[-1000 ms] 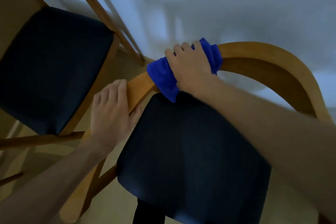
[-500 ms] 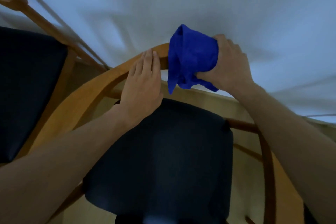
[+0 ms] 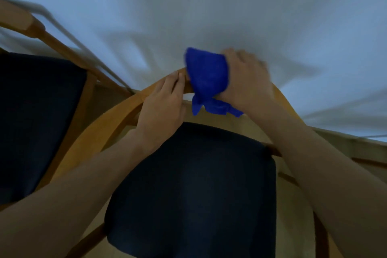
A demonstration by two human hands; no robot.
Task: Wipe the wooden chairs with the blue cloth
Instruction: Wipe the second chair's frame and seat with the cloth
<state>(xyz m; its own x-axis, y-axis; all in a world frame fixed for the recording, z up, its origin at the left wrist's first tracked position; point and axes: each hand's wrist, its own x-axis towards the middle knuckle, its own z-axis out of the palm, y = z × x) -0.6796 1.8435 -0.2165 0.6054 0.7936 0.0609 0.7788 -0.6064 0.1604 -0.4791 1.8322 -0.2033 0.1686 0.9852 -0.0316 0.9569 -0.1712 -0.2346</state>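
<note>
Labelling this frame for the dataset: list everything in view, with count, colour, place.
wooden chairs: 2, light brown frames with dark seats; the near chair centre, its curved backrest arching across the middle; the second chair at left, partly cut off by the frame edge
blue cloth: 1, bright blue, bunched over the top of the near chair's backrest, a tail hanging below
wall: 1, pale, behind the chairs
floor: light, beneath the chairs
left hand: 1, resting on the backrest just left of the cloth
right hand: 1, gripping the cloth against the backrest, blurred
</note>
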